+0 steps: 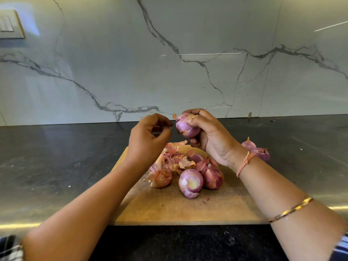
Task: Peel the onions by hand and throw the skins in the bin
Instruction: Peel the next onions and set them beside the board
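Note:
My right hand (209,136) holds a purple onion (185,127) up above the wooden cutting board (169,206); bits of dry skin still cling to its top. My left hand (148,136) hovers just left of that onion with the fingers curled and pinched together; whether a scrap of skin sits between them I cannot tell. On the board lie several onions, one with its cut end facing me (190,183), and a pile of loose orange-pink skins (173,159). No bin shows in this view.
Two more purple onions (258,150) rest on the dark countertop (56,157) right of the board. A marble backsplash (169,63) rises behind the counter, with a switch plate (10,24) at the upper left. The counter's front edge runs below the board.

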Available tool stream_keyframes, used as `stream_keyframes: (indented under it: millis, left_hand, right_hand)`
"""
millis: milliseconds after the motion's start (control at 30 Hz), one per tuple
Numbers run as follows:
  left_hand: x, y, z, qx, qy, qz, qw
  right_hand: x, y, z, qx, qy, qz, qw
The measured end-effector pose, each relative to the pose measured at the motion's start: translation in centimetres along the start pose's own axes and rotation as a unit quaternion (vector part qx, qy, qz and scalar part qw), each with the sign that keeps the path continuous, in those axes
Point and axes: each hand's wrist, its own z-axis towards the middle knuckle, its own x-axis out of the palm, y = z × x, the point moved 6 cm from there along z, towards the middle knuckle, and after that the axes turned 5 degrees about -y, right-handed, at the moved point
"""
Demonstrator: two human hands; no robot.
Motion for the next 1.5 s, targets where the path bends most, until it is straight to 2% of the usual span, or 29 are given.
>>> stream_keyframes:
  millis: [300,567,767,933,1100,1267,1500]
  left_hand:
    - [0.3,-0.4,-0.4,-0.006,0.044,-0.049,0.998]
    - [0.0,-0.5,-0.2,0.011,0.038,-0.021,0.999]
    - [-0.1,-1.0,-0.2,0.061,0.028,0.031,0.997]
    - [-0.1,-1.8,-0.4,0.126,0.021,0.064,0.990]
    - [0.0,-1.7,-0.4,0.157,0.016,0.106,0.982]
    - [-0.7,-1.5,0.0,0.168,-0.021,0.119,0.978]
    - [-0.4,-1.6,-0.4,0.130,-0.009,0.056,0.990]
  right_hand:
    - [0.3,0.0,-0.2,-0.011,0.049,-0.013,0.999]
    - [0.4,0.3,-0.5,-0.066,0.047,-0.127,0.989]
    - [0.6,0.4,-0.8,-0.105,0.036,-0.253,0.961]
    - [0.7,0.8,-1.1,-0.125,0.025,-0.305,0.944]
    - [0.7,0.9,-1.2,-0.126,0.022,-0.318,0.940]
    - [0.8,0.6,-1.2,-0.105,0.031,-0.296,0.949]
    - [0.3,0.6,-0.6,-0.099,-0.013,-0.235,0.967]
